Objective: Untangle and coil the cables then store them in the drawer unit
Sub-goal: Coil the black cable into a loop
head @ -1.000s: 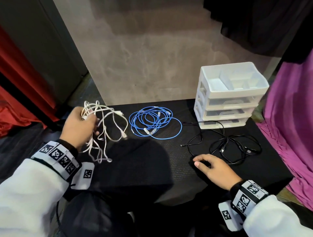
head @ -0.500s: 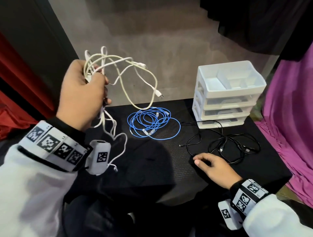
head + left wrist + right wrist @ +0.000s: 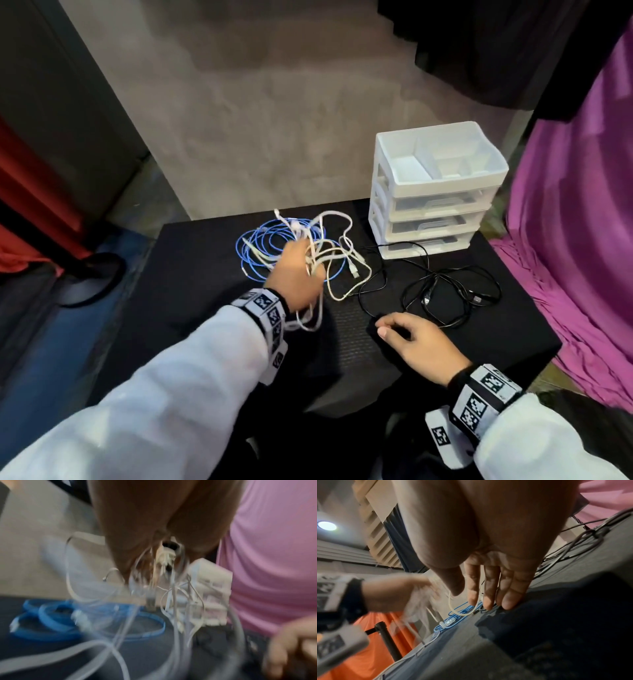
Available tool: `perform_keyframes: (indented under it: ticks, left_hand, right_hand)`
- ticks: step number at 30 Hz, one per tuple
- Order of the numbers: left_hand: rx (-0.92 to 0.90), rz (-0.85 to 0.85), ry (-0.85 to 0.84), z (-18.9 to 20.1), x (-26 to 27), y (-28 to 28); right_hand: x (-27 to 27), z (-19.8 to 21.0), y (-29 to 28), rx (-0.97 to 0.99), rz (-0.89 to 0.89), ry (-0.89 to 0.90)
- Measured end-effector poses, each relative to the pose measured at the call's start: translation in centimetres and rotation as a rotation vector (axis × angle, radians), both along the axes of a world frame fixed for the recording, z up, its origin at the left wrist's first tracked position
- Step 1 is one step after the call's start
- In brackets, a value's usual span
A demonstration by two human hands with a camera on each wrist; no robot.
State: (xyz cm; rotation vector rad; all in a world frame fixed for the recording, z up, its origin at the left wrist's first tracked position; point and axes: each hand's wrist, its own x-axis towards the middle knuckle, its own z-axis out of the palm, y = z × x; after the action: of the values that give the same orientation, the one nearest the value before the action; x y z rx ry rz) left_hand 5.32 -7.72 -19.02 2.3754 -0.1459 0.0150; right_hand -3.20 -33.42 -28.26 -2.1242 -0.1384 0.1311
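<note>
One left hand (image 3: 297, 274) apparently clutching tangled white cable (image 3: 337, 255), above glossy blue coil (image 3: 260, 250)

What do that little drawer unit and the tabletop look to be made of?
Drawer unit: likely plastic. The frame is white, smooth and slightly glossy; the drawer fronts are see-through with moulded handles.

Tabletop: black and matte with no shine. A fine ribbed or woven texture shows near the middle, so probably a rubbery mat or fabric covering; the pictures leave that open.

Drawer unit (image 3: 435, 192) back right on table (image 3: 191, 260); cables (image 3: 445, 291) before it.
</note>
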Motion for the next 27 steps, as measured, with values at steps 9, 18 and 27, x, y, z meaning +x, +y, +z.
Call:
perform_keyframes:
  ticks: [9,18,27]
  left_hand:
    - [0.121,0.061,0.078,-2.1,-2.2,4.5]
    - [-0.052,0.315,0.131,-1.8,-8.5,13.5]
    - [0.119,0.228,0.276,-7.9,-12.5,12.1]
  right_hand:
    - [-0.2,-0.4,-0.7,0.006,-0.019,0.032]
    - [-1.0,0.6,2.4,-0.021,0.066,-0.006]
    - [-1.7,1.4,4.9,-0.130,0.112,-0.001]
